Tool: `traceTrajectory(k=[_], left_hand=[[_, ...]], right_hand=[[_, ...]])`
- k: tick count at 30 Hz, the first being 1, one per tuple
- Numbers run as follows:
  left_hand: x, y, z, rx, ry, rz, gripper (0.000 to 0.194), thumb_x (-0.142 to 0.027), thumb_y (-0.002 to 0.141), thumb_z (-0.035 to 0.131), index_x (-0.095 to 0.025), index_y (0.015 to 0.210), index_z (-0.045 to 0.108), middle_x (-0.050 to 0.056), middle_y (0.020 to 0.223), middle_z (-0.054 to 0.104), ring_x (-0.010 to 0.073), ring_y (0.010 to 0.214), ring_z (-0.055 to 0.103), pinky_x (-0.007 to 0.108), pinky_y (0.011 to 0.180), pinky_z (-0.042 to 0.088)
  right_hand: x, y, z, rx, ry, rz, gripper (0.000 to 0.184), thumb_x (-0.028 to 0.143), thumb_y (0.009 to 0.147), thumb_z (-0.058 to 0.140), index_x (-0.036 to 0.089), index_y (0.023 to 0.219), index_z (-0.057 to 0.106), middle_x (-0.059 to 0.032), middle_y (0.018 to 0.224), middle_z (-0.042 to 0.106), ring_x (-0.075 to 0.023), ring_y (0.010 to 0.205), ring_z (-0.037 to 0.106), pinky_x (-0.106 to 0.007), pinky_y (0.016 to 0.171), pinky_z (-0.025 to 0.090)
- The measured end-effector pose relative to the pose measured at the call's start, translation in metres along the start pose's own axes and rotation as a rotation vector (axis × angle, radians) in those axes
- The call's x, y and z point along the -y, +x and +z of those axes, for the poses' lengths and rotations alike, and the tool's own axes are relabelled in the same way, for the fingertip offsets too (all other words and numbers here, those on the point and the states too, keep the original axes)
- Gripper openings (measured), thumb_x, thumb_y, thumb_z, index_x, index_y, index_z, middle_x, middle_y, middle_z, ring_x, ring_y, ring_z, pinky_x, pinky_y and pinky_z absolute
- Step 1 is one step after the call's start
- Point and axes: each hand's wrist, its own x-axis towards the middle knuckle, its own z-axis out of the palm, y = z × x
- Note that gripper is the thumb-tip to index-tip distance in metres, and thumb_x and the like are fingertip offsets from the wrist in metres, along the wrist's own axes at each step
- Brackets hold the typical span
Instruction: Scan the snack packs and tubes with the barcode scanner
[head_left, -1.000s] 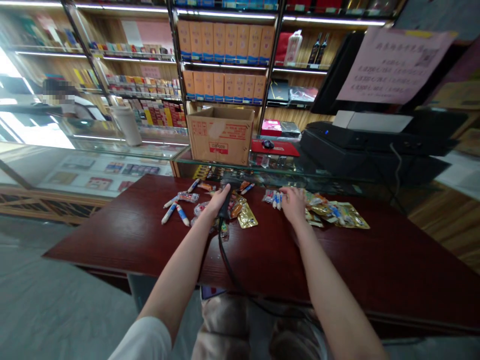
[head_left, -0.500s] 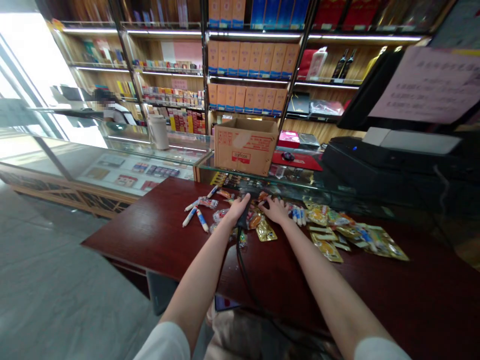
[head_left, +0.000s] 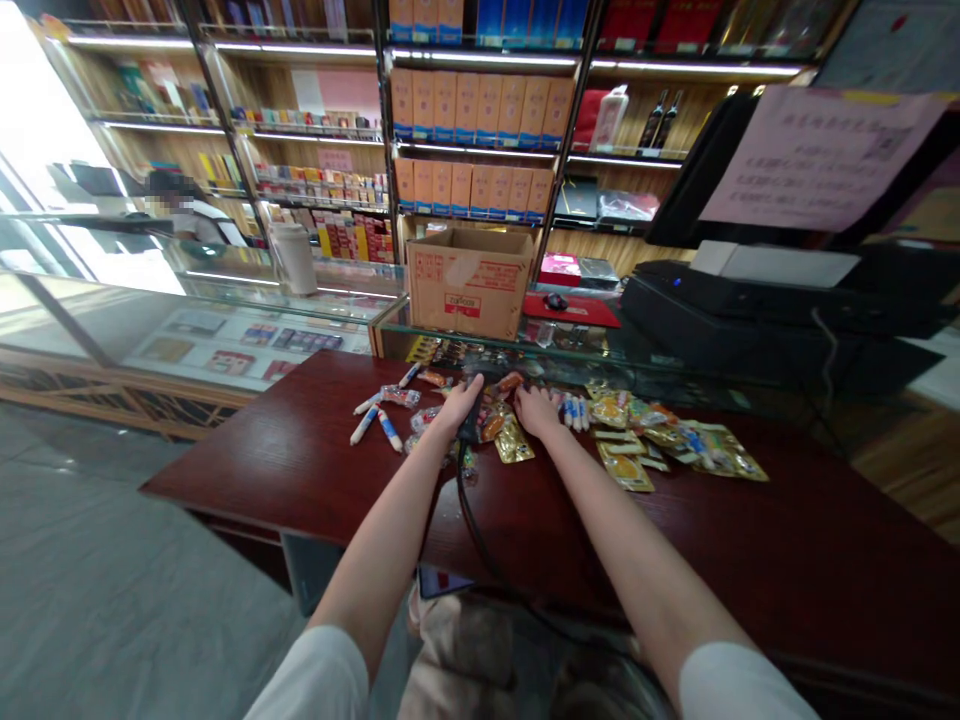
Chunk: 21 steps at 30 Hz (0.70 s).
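My left hand (head_left: 457, 405) is wrapped around a black corded handheld scanner (head_left: 470, 422), whose cable runs down over the table edge. Just right of it, my right hand (head_left: 537, 410) has its fingers closed at the end of an orange-brown wrapped snack (head_left: 510, 382). Under and around the scanner lie small clear-wrapped snacks, with a gold packet (head_left: 514, 440) in front. White-and-blue stick snacks (head_left: 388, 430) are scattered to the left. Beyond my right hand is a row of similar sticks (head_left: 576, 412), then a pile of gold flat packets (head_left: 626, 467).
The dark red table (head_left: 300, 470) meets a glass display counter (head_left: 390, 320) bearing a cardboard box (head_left: 469, 285), a pale tumbler (head_left: 295, 260) and a mouse on a red mat (head_left: 581, 312). Black checkout equipment (head_left: 780, 300) stands at right. A person sits at far left.
My right hand has moved left from the row of sticks to the orange-brown snack by the scanner. More gold packets show at right. My left hand keeps the scanner, and the view has shifted.
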Motion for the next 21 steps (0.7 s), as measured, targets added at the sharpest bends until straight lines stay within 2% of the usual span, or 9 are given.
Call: traceTrajectory(k=[3, 5, 8, 10, 12, 16, 21], left_hand=[[-0.001, -0.003, 0.003, 0.012, -0.007, 0.029, 0.043, -0.054, 0.091, 0.059, -0.011, 0.094, 0.063, 0.002, 0.063, 0.064, 0.0099, 0.040, 0.050, 0.024, 0.043, 0.041], [-0.001, -0.004, 0.005, 0.042, 0.014, 0.031, 0.046, -0.057, 0.089, 0.060, -0.012, 0.095, 0.064, 0.002, 0.060, 0.063, 0.0104, 0.041, 0.050, 0.024, 0.044, 0.042], [-0.002, -0.008, 0.012, 0.103, 0.062, 0.012, 0.049, -0.060, 0.089, 0.057, -0.013, 0.094, 0.066, 0.001, 0.053, 0.059, 0.0116, 0.039, 0.050, 0.024, 0.043, 0.041], [-0.003, -0.013, 0.017, 0.181, 0.073, -0.017, 0.052, -0.062, 0.091, 0.053, -0.012, 0.095, 0.067, 0.001, 0.049, 0.056, 0.0119, 0.038, 0.049, 0.024, 0.041, 0.039], [-0.005, -0.019, 0.023, 0.262, 0.050, -0.030, 0.053, -0.062, 0.090, 0.054, -0.012, 0.099, 0.067, 0.000, 0.047, 0.055, 0.0117, 0.038, 0.049, 0.023, 0.041, 0.039], [-0.007, -0.027, 0.031, 0.327, 0.001, 0.007, 0.053, -0.061, 0.088, 0.058, -0.010, 0.102, 0.066, 0.001, 0.053, 0.059, 0.0105, 0.041, 0.050, 0.021, 0.041, 0.039], [-0.005, -0.025, 0.034, 0.342, -0.054, 0.047, 0.054, -0.062, 0.087, 0.060, -0.011, 0.102, 0.064, 0.004, 0.069, 0.066, 0.0079, 0.041, 0.048, 0.021, 0.038, 0.038]], right_hand=[[-0.021, -0.007, 0.002, -0.124, 0.152, 0.073, 0.028, 0.016, 0.094, 0.040, 0.016, 0.115, 0.059, -0.0196, 0.120, 0.062, -0.0320, 0.116, 0.056, -0.048, 0.099, 0.036], [-0.041, -0.013, 0.004, -0.261, 0.365, 0.116, 0.020, 0.017, 0.089, 0.044, 0.016, 0.105, 0.057, -0.0169, 0.111, 0.064, -0.0295, 0.107, 0.060, -0.045, 0.093, 0.042], [-0.068, -0.022, 0.006, -0.386, 0.849, 0.125, 0.015, 0.032, 0.085, 0.051, 0.021, 0.095, 0.051, -0.0066, 0.089, 0.065, -0.0217, 0.078, 0.065, -0.036, 0.074, 0.050], [-0.079, -0.027, 0.004, -0.413, 1.148, 0.117, 0.028, 0.045, 0.077, 0.060, 0.023, 0.091, 0.049, -0.0003, 0.079, 0.062, -0.0176, 0.066, 0.063, -0.031, 0.064, 0.050], [-0.083, -0.031, -0.001, -0.419, 1.328, 0.098, 0.038, 0.050, 0.068, 0.068, 0.023, 0.088, 0.051, 0.0023, 0.075, 0.061, -0.0162, 0.065, 0.064, -0.029, 0.063, 0.051], [-0.083, -0.033, -0.009, -0.364, 1.424, 0.059, 0.040, 0.046, 0.061, 0.078, 0.022, 0.083, 0.054, 0.0037, 0.071, 0.063, -0.0152, 0.066, 0.067, -0.026, 0.061, 0.051], [-0.086, -0.030, -0.007, -0.374, 1.481, 0.068, 0.040, 0.046, 0.062, 0.078, 0.022, 0.083, 0.053, 0.0032, 0.073, 0.064, -0.0160, 0.070, 0.071, -0.028, 0.064, 0.054]])
